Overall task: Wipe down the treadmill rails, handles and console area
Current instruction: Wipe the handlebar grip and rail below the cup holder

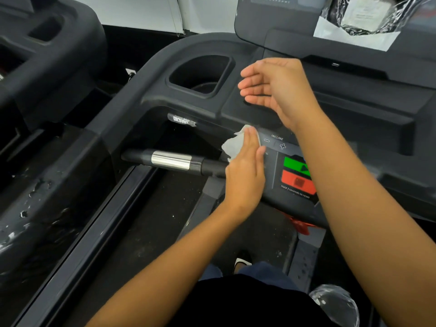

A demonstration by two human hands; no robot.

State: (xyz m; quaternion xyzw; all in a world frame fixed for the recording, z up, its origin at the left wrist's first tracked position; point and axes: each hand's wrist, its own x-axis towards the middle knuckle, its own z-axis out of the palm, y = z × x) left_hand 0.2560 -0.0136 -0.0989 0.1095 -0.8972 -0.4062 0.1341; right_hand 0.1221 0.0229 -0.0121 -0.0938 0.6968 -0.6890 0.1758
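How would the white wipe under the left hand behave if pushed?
The wipe looks floppy: its edges crumple beside the left hand. Thin, so probably very light. Pushed under that hand, it would likely bunch rather than slide stiffly over the console panel.

Left hand [246, 178] flat on wipe [232, 146]

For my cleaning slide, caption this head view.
Left hand presses a wipe against the treadmill control panel while the right hand hovers open above.

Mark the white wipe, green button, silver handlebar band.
white crumpled wipe [232, 145]: head view, exposed left part
green rectangular button [292, 164]: head view, left half
silver metal handlebar band [171, 160]: head view, middle
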